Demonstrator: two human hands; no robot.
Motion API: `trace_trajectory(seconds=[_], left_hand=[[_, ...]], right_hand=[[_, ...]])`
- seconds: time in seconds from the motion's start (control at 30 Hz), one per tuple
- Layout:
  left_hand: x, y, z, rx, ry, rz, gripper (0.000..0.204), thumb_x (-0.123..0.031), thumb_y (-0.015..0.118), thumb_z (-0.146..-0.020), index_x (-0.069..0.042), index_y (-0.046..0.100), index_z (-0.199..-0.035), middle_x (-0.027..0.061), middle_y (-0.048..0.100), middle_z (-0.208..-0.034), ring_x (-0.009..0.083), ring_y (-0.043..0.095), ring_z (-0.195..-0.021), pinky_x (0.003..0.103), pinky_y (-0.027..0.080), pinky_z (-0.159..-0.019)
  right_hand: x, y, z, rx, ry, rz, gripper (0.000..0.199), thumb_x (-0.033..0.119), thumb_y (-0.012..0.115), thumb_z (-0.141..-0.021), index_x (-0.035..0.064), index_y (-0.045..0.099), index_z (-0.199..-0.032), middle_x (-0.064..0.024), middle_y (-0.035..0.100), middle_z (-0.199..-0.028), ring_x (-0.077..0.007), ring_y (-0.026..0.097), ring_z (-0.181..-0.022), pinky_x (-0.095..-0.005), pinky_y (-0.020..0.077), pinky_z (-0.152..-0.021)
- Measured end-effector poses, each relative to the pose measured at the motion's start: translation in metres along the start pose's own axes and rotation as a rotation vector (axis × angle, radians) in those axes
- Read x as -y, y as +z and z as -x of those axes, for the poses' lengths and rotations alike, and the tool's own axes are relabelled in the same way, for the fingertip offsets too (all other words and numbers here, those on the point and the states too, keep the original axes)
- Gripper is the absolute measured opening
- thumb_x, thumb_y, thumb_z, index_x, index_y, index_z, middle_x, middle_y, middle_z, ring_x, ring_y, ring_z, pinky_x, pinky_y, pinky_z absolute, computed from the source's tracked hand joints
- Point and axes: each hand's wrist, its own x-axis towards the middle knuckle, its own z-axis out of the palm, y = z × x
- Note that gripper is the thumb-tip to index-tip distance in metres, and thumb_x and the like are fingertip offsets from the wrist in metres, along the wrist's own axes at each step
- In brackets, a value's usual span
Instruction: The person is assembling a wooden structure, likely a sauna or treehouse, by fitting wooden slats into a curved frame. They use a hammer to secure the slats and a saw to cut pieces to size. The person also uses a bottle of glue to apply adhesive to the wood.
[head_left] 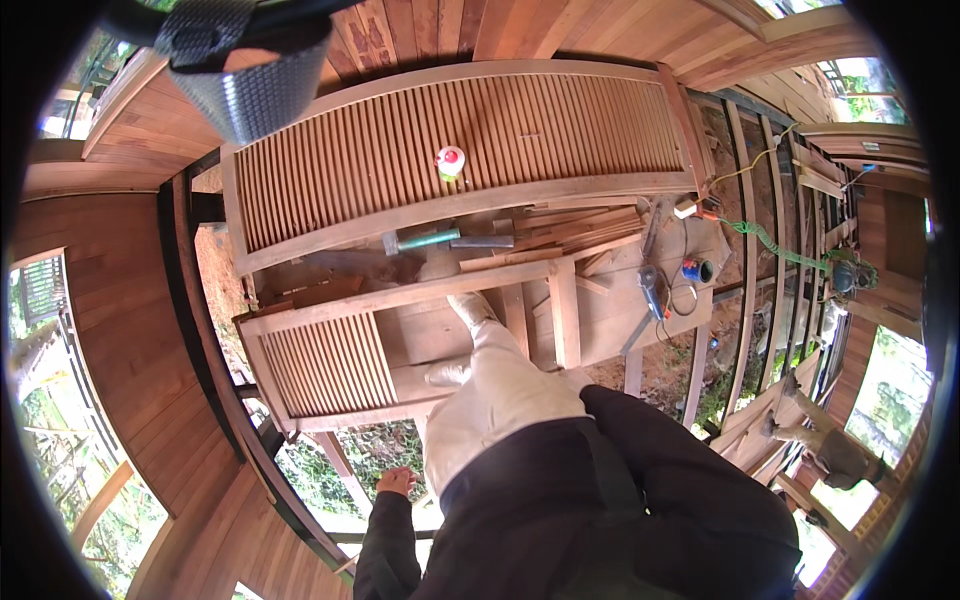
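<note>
My left hand [396, 481] hangs beside my left leg, its fingers loosely bent and apart, with nothing visible in it. My right hand is not in view; dark clothing fills that side. My shoes stand at a wooden frame with a short slatted panel [327, 366]. Beyond it, a long slatted panel [470, 150] lies across the work area. A small bottle with a red top [450, 160] rests on its slats. Between the two panels lie a hammer with a green handle [428, 240] and a second dark-handled tool [482, 241].
Loose wooden strips [590, 228] lie between the panels. A blue power tool [654, 290] with a cord and a blue can [698, 270] sit on a board at right. A green coiled hose [765, 238] crosses open floor joists [746, 310]. Another person [838, 455] appears at far right.
</note>
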Motion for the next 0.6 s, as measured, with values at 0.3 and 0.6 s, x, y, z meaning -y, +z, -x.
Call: trace_trajectory(seconds=[0.3,0.6], left_hand=[[-0.095,0.126,-0.111,0.054,0.298,-0.223,0.023,0.007,0.061,-0.089,0.0,0.07,-0.109,0.0104,0.074,-0.097,0.0172,0.072,-0.084,0.028,0.058,-0.075],[-0.138,0.14,-0.365,-0.074,0.466,-0.36,0.011,-0.004,0.066,-0.093,-0.004,0.074,-0.1,0.0049,0.073,-0.082,0.0118,0.066,-0.063,0.027,0.053,-0.058]], right_hand=[[0.034,-0.063,-0.107,-0.111,0.163,-0.187,0.034,0.035,0.062,-0.094,0.0081,0.074,-0.113,-0.02,0.074,-0.104,-0.038,0.071,-0.097,-0.0472,0.055,-0.086],[-0.018,-0.142,-0.349,-0.581,0.185,0.189,0.029,0.014,0.059,-0.091,0.0136,0.071,-0.117,-0.019,0.072,-0.112,-0.0374,0.069,-0.107,-0.0476,0.0547,-0.094]])
